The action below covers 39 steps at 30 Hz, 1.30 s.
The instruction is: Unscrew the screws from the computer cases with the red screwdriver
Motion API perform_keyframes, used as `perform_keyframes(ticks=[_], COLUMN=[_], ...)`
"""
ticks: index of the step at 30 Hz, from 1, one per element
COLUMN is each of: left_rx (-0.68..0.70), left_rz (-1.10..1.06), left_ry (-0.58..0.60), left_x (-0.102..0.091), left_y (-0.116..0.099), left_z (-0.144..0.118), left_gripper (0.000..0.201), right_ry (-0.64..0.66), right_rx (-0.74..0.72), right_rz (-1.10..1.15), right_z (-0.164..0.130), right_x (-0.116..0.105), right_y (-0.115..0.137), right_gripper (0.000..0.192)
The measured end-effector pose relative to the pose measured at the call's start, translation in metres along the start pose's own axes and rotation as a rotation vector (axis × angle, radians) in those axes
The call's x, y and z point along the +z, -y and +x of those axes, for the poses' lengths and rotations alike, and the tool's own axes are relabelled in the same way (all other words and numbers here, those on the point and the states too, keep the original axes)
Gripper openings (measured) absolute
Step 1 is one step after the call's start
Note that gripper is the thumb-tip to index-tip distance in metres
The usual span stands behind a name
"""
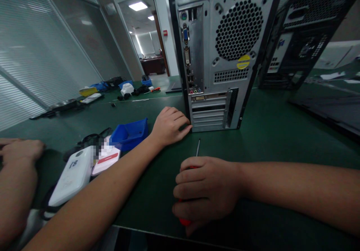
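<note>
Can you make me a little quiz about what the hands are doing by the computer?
1. Which hand grips the red-handled screwdriver?
2. True or false: the left hand rests against the bottom corner of the computer case.
3. What colour is the bin on the table: A red, B blue, C yellow?

Key: 1. The right hand. 2. True. 3. B.

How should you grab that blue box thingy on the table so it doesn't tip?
Probably by its far back wall, coming from above. The blue bin sits upright on the green table, open on top, with a low sloped front. That wall looks tallest, and the left hand rests just to the bin's right.
</note>
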<state>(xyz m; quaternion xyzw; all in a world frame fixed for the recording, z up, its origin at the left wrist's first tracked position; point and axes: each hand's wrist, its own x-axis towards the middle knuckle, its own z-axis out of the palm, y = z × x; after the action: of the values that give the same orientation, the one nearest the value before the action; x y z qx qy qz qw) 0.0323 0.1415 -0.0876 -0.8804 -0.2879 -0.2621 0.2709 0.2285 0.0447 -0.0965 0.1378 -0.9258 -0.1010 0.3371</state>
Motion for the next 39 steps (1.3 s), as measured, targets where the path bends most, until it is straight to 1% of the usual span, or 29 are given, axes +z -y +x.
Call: perform_keyframes(ticks=[2,5,12,20,26,39], left_rx=[-0.024,-0.029,-0.006,0.009,0.047,0.039], left_rz=[0.024,0.033,0.024,-0.001,-0.008,-0.031], left_ry=[0.002,0.001,-0.036,-0.036,-0.044,0.057], left_x=[0.0013,0.0025,0.0016,0.0010,0.0004,-0.0013], left_y=[-0.0008,-0.0014,-0.0015,-0.0010,0.0003,0.0022], left_z=[-0.0004,-0.0004,0.0001,-0.0003,-0.0004,0.0002], left_gripper=[0.023,0.023,0.020,0.018,0.015,0.016], right_ry=[0.001,-0.002,0.009,0.003,-0.003,-0.003], right_rx=[0.004,0.002,0.001,-0.001,0.004,0.001], right_rz=[-0.002,-0.006,-0.003,-0.001,-0.007,0.000], right_z=[-0.0001,-0.0002,-0.0011,-0.0004,0.0000,-0.0001], right_x=[0.0001,0.0001,0.0011,0.0002,0.0006,0.0020], right_y=[0.0000,0.0000,-0.0002,0.0010,-0.0014,-0.0006], right_gripper=[0.032,0.034,0.031,0.032,0.032,0.032])
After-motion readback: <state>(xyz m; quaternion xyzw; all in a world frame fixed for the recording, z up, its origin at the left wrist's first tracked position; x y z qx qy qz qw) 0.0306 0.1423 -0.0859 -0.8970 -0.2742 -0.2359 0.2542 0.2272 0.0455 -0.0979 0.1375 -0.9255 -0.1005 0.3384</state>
